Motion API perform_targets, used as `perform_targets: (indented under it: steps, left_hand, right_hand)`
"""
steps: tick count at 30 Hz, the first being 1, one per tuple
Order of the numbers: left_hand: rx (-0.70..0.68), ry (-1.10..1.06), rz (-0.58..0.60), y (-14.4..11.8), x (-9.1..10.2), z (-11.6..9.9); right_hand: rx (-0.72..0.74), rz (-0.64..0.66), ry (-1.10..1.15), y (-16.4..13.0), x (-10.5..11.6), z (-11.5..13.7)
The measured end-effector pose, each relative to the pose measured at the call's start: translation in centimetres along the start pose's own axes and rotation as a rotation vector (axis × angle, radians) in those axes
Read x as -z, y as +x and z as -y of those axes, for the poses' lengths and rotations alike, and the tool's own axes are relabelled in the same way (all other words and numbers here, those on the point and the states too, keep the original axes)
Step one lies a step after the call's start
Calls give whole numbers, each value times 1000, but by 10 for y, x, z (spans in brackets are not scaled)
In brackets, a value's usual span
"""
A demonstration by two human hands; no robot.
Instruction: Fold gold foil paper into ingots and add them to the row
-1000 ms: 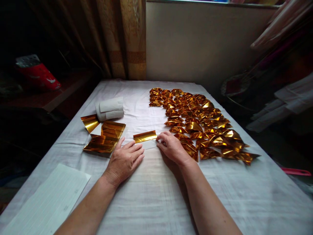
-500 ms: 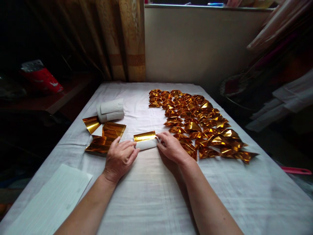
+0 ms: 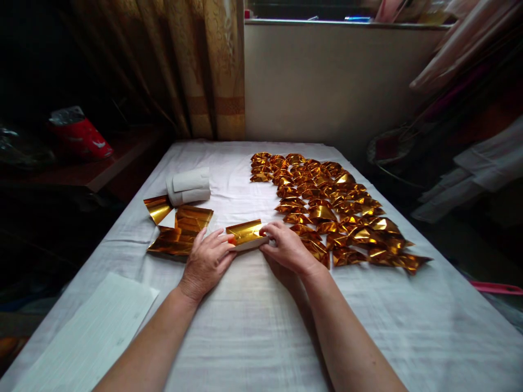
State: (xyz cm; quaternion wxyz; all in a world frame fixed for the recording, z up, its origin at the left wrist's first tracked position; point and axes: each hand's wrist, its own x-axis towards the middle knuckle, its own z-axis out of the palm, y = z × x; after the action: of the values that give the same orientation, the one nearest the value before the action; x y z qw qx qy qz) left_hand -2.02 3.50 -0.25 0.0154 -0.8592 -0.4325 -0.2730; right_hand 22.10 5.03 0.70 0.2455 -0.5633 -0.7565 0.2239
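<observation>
Between my hands, a small sheet of gold foil paper with a pale underside is curled up along its near edge. My left hand holds its left end, index finger on the gold side and thumb at the near edge; the other fingers stretch forward. At the right end, my right hand pinches the paper between thumb and fingers. Loose gold foil sheets lie just beyond my left hand. To the right of my right hand spread many folded gold paper pieces, in rows.
A curled roll of pale sheets sits at the far left of the cloth-covered table. A pale flat sheet lies near left. A curtain and wall stand behind, with a red container on a side surface.
The near part of the gold foil paper has tipped up, so more gold and less of its pale underside shows. My hands stay at its ends. The view has shifted slightly.
</observation>
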Motion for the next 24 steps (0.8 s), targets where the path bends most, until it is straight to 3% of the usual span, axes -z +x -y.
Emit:
perform_targets:
  steps: [5, 9, 13, 18, 21, 24]
  left_hand:
    - [6, -57, -75, -1, -5, 6]
    - [110, -85, -212, 0, -4, 6]
    - [291, -160, -287, 0, 1, 1]
    - [332, -244, -345, 1, 5, -4]
    - [326, -246, -388, 4, 7, -4]
    - [244, -200, -401, 5, 10, -4]
  right_hand:
    - [47, -34, -38, 1, -3, 0]
    - [55, -109, 16, 4, -2, 8]
    - [28, -88, 278, 5, 3, 20]
    - [-75, 12, 638, 5, 8, 29]
    - [-124, 2, 613, 6, 7, 28]
    - [-184, 3, 435, 5, 3, 23]
